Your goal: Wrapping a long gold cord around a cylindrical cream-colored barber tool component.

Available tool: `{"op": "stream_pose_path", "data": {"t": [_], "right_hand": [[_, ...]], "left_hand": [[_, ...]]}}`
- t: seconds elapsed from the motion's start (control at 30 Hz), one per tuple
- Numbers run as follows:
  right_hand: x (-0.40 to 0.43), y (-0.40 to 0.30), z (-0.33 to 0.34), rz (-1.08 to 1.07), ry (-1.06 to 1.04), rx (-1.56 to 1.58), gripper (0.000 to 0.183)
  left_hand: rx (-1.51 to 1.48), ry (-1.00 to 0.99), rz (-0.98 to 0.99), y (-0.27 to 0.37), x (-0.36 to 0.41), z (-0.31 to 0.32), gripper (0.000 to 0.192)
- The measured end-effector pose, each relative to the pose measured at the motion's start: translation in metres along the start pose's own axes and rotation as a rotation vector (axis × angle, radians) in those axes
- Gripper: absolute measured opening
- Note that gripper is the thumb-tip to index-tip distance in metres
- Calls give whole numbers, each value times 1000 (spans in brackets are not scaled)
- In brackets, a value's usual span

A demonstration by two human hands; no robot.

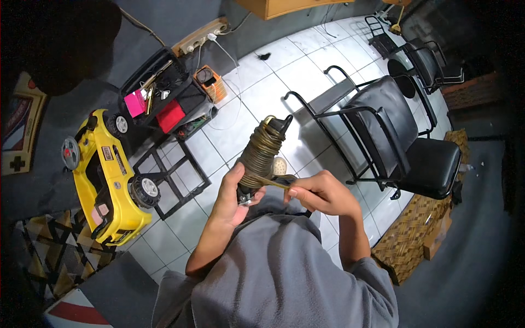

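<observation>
My left hand [230, 189] grips the lower part of a dark handheld appliance, which looks like an electric hair clipper [243, 197] with its metal end toward me. A brownish-gold power cord [262, 149] is wound in many tight turns around its body. At the far end a black tapered piece [287, 123] sticks out past the coils. My right hand [326, 193] pinches a free stretch of the cord between thumb and fingers, right of the appliance. That stretch runs taut from the coils to my fingertips. My palm hides part of the appliance.
At left stand a yellow toy car [119, 176], a black metal frame [180, 180] and a black tool trolley [164, 94] beside an orange basket [213, 84]. A power strip [201, 41] hangs on the wall. Black padded chairs [381, 119] and a woven bamboo panel [406, 242] are at right.
</observation>
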State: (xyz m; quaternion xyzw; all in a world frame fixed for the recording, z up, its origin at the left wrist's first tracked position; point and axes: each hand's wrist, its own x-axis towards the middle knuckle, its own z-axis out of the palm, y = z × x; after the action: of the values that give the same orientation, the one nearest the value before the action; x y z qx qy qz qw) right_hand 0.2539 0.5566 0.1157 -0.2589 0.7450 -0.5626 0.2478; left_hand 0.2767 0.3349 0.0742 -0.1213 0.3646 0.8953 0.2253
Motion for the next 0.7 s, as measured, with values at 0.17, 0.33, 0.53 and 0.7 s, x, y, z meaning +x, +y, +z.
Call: {"op": "stream_pose_path", "data": {"t": [0.17, 0.33, 0.53, 0.7], "right_hand": [[2, 3, -6, 70, -53, -42, 28], [5, 5, -3, 37, -56, -48, 27], [2, 6, -5, 46, -59, -71, 27], [3, 18, 0, -7, -113, 4, 27]], "left_hand": [[-122, -88, -149, -2, -4, 0, 50], [-181, -87, -285, 1, -6, 6, 59], [-235, -188, -358, 7, -7, 6, 69], [-227, -219, -347, 11, -9, 8, 68]]}}
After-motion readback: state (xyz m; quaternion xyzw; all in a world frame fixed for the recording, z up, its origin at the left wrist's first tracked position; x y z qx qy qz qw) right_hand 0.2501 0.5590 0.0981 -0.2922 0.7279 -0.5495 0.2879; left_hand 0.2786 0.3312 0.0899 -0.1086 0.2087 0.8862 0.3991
